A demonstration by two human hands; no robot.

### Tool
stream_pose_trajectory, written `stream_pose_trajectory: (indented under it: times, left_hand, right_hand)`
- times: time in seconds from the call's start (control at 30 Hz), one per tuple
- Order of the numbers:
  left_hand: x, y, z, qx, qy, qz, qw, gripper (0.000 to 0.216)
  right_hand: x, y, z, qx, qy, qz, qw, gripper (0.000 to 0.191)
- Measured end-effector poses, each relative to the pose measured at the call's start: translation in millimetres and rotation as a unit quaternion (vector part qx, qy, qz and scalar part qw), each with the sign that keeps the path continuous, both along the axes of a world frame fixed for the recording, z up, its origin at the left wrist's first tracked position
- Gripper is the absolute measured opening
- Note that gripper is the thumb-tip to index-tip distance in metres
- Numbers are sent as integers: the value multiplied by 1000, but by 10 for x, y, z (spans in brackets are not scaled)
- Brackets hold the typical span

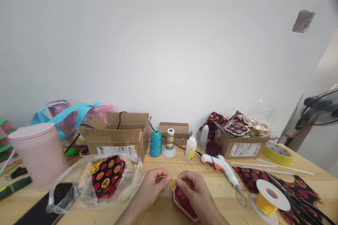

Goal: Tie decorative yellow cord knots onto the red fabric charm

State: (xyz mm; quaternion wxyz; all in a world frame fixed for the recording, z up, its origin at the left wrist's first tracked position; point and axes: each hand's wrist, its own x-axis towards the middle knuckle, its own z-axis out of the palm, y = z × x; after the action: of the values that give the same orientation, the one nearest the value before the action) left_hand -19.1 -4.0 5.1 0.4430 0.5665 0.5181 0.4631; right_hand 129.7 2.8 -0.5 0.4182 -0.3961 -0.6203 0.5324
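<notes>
My left hand [153,186] and my right hand [194,191] meet low in the middle of the wooden table [163,165]. Both pinch a thin yellow cord [172,180] between thumb and fingertips. Under my right hand lies a small red padded piece with a white rim [183,204], partly hidden by the fingers. The yellow cord seems tied at the top of that red piece. A spool of the same yellow cord [269,197] lies to the right.
A clear plastic bag with red-dotted black fabric [105,175] lies left, beside a pink tub [39,153] and an open cardboard box [118,135]. A white glue gun [224,168], glue bottle [190,148], teal thread cone [155,143], patterned fabric [280,182] and scissors [290,193] lie right.
</notes>
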Motion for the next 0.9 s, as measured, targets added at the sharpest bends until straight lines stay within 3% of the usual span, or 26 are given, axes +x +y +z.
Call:
stream_pose_trajectory:
  times: [0.2,0.57,0.9]
  left_hand:
    - [28,-23,16,-29,-16,-20,999,18]
    - [110,-54,-21,-51,-42,-46,997,14]
    - [134,-100,78,-63,-40,-80,994,11]
  right_hand:
    - [-20,43,-8,-38,86,27,995,29]
    - [11,56,-33,-55,92,30,994,26]
    - [1,41,-19,-186,180,28,966,26]
